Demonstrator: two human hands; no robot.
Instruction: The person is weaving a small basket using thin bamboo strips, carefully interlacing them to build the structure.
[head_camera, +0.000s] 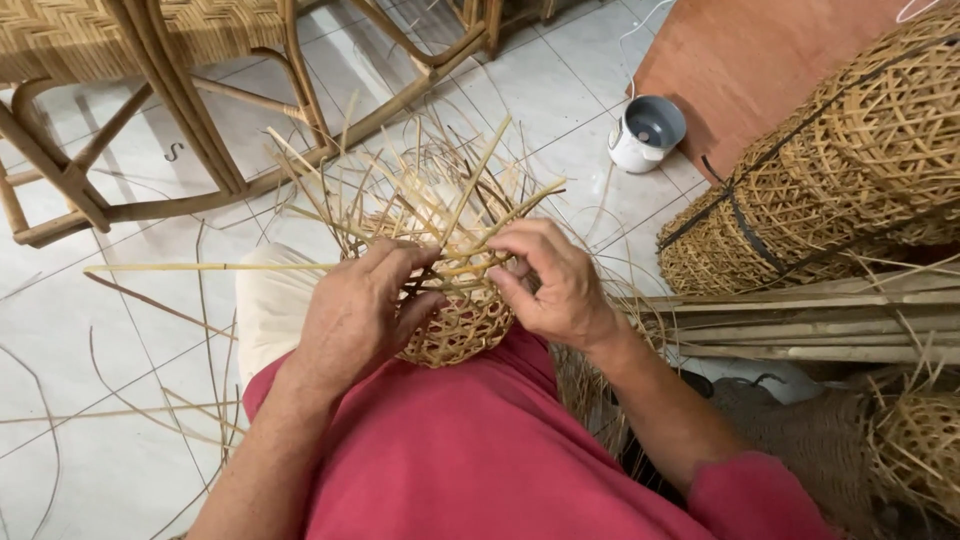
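A small half-woven bamboo basket (462, 330) rests against my red shirt, with many loose thin strips (440, 190) sticking up and outward from its rim. My left hand (358, 310) grips the basket's left side, fingers curled over the woven edge. My right hand (550, 282) pinches strips at the rim on the right side. A long strip (200, 267) runs out horizontally to the left from under my left hand.
Stacked finished woven baskets (840, 180) lie at the right, above a bundle of bamboo slats (800, 325). A rattan chair frame (180, 110) stands at the upper left. A white and grey container (647, 132) sits on the tiled floor. Loose strips litter the floor at the left.
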